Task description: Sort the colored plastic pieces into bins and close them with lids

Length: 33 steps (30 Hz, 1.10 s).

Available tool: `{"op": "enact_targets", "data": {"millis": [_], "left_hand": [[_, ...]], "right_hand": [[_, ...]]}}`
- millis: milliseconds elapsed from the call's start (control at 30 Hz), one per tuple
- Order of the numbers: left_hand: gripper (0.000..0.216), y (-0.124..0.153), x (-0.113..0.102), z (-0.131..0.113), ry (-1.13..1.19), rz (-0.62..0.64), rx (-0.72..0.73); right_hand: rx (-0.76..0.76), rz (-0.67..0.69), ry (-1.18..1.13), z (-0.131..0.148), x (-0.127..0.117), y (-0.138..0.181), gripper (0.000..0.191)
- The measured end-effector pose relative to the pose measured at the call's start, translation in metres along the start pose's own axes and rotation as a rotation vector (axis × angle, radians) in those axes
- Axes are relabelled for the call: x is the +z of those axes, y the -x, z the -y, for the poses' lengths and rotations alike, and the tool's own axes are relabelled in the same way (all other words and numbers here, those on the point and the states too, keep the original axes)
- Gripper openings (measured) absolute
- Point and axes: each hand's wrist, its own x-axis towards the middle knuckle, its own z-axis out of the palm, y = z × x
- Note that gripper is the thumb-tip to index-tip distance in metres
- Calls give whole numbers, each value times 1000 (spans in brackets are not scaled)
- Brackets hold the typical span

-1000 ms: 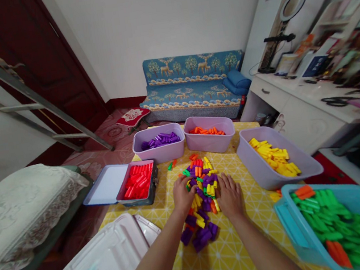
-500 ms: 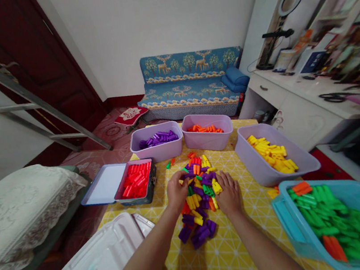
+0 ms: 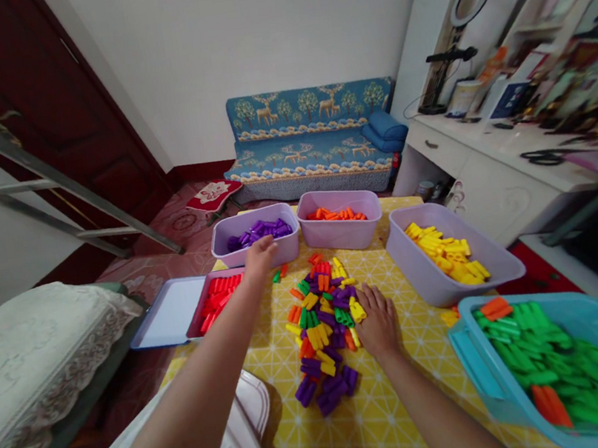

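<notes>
My left hand [image 3: 260, 254]: at the lavender bin [image 3: 287, 249] of purple blocks [image 3: 276, 228], grip I cannot tell; my right hand [image 3: 376, 319]: fingers slightly apart, beside the mixed block pile [image 3: 325, 317]

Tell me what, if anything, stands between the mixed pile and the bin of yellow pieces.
The right hand does: it lies at the right edge of the mixed pile, toward the bin of yellow pieces. Beyond it, tablecloth shows up to the bin's raised wall.

Left hand [image 3: 260, 254] at lilac bin [image 3: 288, 249], right hand [image 3: 377, 319] beside block pile [image 3: 325, 317], yellow tablecloth [image 3: 386, 428]
</notes>
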Motion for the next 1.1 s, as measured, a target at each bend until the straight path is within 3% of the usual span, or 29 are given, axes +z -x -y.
{"op": "enact_targets", "data": {"millis": [133,267,400,500,600,800,1100], "left_hand": [[17,66,19,44,-102,97,53],[22,119,35,67,-221,263,153],[34,147,42,76,-547,539,463],[54,154,43,81,-716,596,540],[60,158,42,86,-756,584,546],[47,160,44,98,-700,478,506],[35,157,48,116,-565,225,336]], "right_hand": [[-12,4,9,-1,0,0,58],[-9,1,17,-2,2,-1,57],[-11,-9,8,-2,4,-1,55],[-2,-10,-8,-1,4,-1,56],[11,-4,-15,0,2,-2,56],[13,-4,-25,1,0,-1,53],[0,-15,-34,3,-5,-1,54]]}}
